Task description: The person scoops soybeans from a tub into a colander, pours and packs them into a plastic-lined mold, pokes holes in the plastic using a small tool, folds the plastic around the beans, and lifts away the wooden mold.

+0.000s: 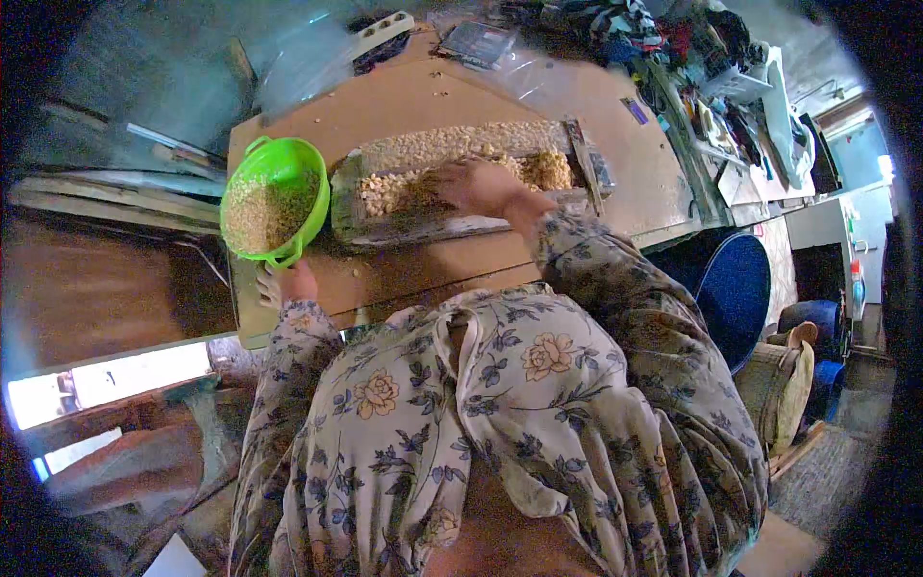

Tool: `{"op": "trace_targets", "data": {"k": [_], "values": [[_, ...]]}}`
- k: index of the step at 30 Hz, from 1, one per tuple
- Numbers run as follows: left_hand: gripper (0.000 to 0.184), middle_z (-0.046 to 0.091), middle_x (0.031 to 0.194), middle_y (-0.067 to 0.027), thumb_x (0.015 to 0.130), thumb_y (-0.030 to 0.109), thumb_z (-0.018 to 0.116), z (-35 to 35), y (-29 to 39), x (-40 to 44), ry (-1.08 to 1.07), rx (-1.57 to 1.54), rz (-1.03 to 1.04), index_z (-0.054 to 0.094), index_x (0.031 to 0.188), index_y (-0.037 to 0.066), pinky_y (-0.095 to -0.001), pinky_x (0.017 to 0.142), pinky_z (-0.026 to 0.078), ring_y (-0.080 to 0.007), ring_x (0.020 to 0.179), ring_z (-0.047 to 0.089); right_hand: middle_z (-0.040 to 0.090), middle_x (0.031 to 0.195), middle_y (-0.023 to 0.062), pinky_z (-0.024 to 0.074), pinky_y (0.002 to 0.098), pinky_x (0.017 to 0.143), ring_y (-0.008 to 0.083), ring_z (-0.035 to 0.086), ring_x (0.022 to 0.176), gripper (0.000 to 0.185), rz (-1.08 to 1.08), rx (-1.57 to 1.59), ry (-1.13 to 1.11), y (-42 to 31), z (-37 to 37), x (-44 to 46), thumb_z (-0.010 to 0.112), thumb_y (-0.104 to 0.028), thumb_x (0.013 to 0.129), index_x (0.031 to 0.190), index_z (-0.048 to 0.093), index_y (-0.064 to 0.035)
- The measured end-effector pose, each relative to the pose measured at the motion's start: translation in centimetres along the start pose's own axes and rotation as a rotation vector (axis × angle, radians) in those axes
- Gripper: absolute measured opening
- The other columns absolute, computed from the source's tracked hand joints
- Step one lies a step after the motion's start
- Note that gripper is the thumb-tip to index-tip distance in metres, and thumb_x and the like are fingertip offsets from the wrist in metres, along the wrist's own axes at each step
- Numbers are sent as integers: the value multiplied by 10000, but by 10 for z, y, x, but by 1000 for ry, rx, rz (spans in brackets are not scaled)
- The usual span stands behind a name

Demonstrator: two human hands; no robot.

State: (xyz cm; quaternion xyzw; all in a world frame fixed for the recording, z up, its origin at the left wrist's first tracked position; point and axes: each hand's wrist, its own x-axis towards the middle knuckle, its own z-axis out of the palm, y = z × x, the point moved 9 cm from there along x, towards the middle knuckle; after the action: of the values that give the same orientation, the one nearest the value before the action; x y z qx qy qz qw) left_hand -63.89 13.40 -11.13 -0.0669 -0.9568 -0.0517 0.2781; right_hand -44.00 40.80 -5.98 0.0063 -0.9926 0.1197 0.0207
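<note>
A bright green plastic colander (pixel 319 213) with loop handles is at the left, part filled with small pale pieces (pixel 274 202). My left hand (pixel 288 282) grips its near handle from below, the colander jutting past the table's edge. In the middle stands a shallow wooden tray (pixel 423 229) with a row of coarser pale yellow pieces (pixel 389 190), perhaps nuts or kernels. Palm down, my right hand (pixel 476 188) rests on these pieces with its fingers reaching left. Its fingertips are partly hidden among them. Behind lies a band of finer pale bits (pixel 461 139).
A wooden strip (pixel 585 168) lies across the tray's right end. The brown table (pixel 635 144) carries a dark flat box (pixel 476 43) and a power strip (pixel 380 34) at the back. Cluttered shelving (pixel 731 115) rises at right, above a blue barrel (pixel 735 298).
</note>
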Motion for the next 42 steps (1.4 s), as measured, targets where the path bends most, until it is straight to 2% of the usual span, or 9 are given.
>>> {"op": "trace_targets", "data": {"k": [8,10,11,14,19,24,30,35,42], "values": [[505,477,1133,-107,702,421,543,79,-27,-6,53,-130,-8,496,1056,64,-475,809,325,-303,1031,439,560,998,82,430,354,836,269,533,931,188,-47,-100,236,40,-37,-76,550,-159,729,892,579,-69],[499,474,1138,-109,712,410,540,55,-22,-8,74,-29,-45,491,1066,61,-475,817,325,-304,1033,440,576,938,96,436,361,817,269,537,922,176,167,-163,97,72,-27,-89,550,-153,730,879,582,-65],[501,483,1124,-108,710,411,542,70,-25,-9,47,-95,-44,490,1067,63,-471,812,327,-300,1028,443,579,921,114,433,366,820,274,538,920,190,25,-146,315,62,-43,-97,546,-136,727,895,579,-54],[507,508,1081,-106,705,415,549,124,-35,-14,-35,-287,-27,487,1070,69,-457,798,332,-289,1015,453,581,940,126,425,364,837,283,533,932,212,165,-5,58,69,-43,-83,532,-115,729,928,574,-55],[497,526,1041,-101,694,426,549,-2,0,-2,100,32,3,499,1048,79,-442,789,337,-283,997,461,578,958,124,426,368,825,299,529,930,205,212,45,225,81,-30,-9,510,-72,732,924,581,-69],[511,504,1088,-86,676,460,553,-6,-2,3,-6,-75,-56,517,1018,81,-453,803,331,-284,1022,444,576,957,125,428,367,813,297,534,922,227,136,173,201,84,-27,21,499,-37,712,920,586,-67],[526,489,1126,-91,681,441,549,0,-4,2,9,-70,-74,497,1054,74,-461,822,327,-284,1057,428,578,938,126,436,352,795,291,540,908,296,329,-567,-317,122,22,6,477,33,645,896,597,-68],[545,483,1138,-96,697,464,525,6,-5,2,-116,-32,-103,495,1069,68,-461,822,330,-282,1077,420,583,944,123,428,358,818,301,532,936,259,29,-8,243,68,-41,-6,476,-46,708,932,604,-72],[561,513,1061,-110,681,553,494,-7,-3,1,111,-51,-62,532,1010,100,-454,793,343,-282,995,462,584,939,131,433,359,808,302,540,911,225,159,-17,-81,76,-7,0,483,-85,720,908,601,-52]]}}
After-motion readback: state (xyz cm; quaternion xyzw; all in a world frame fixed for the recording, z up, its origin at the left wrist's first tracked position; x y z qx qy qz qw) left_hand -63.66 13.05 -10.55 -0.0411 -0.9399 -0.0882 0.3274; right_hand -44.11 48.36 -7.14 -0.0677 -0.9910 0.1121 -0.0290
